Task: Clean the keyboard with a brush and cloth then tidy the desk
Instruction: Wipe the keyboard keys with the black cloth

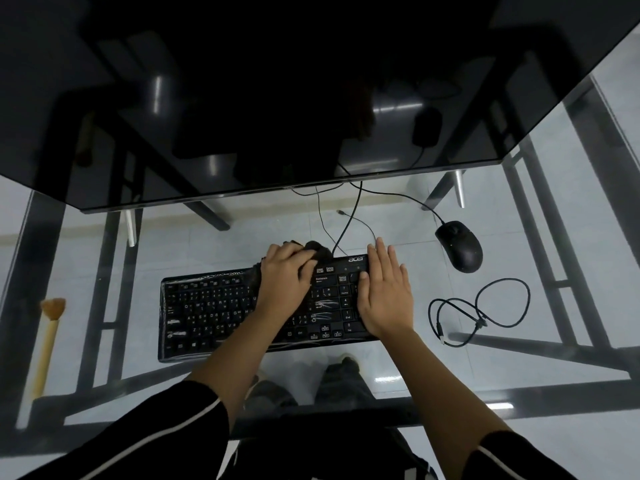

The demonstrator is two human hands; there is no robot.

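A black keyboard [207, 306] lies on the glass desk [519, 271] in front of me. My left hand [285, 275] presses a dark cloth [317, 251] onto the keyboard's upper middle, fingers curled over it. My right hand [384, 289] lies flat, fingers spread, on the keyboard's right end over the number pad and holds nothing. A brush [46, 341] with a pale wooden handle and tan bristles lies at the desk's far left, away from both hands.
A large dark monitor [277, 98] fills the upper view above the keyboard. A black mouse [459, 245] sits to the right rear with its cable. A loose black coiled cable [479, 311] lies right of the keyboard. My legs show through the glass.
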